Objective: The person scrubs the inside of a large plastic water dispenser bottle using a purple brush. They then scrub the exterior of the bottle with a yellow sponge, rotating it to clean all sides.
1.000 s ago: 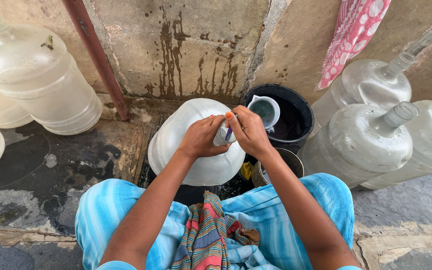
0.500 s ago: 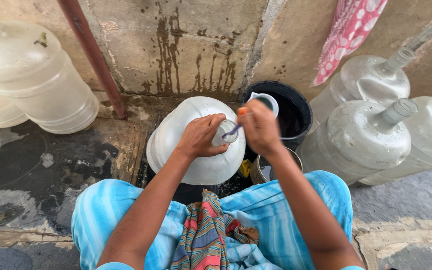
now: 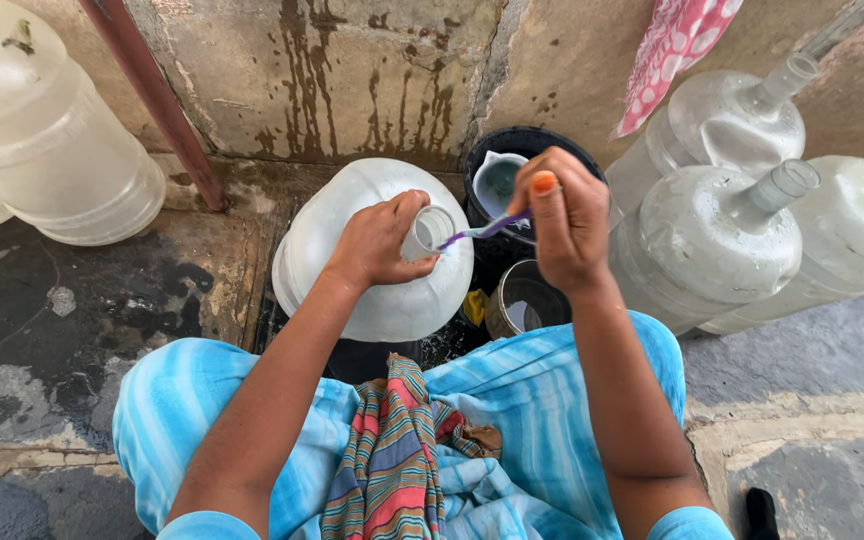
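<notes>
The neck of a large translucent water jug [image 3: 372, 270] is gripped by the left hand [image 3: 377, 243], the fingers closed around it just below the open mouth. A thin purple-handled brush [image 3: 482, 230] is pinched by the right hand [image 3: 564, 222], fingers closed on its handle; its tip is pointed toward 9 o'clock and reaches the rim of the jug's mouth. Whether the tip is inside the opening cannot be told.

The jug is stood between the knees, right in front of the body, with its shoulder filling the space below the left hand. At 12 o'clock from the right hand, a black bucket [image 3: 572, 150] is set against the stained wall [image 3: 352, 70], with a small white jug [image 3: 497, 180] inside it. At 6 o'clock from that hand a round metal pot [image 3: 524, 300] is wedged just beside the jug and the blue striped garment [image 3: 512, 420].

At 3 o'clock, three more capped water jugs [image 3: 712, 240] are crowded together, touching, so little room is left on that side. At 9 to 10 o'clock, past a rusty slanted pipe [image 3: 157, 100], wet stone floor [image 3: 62, 300] is open up to further jugs [image 3: 52, 150] in the corner.
</notes>
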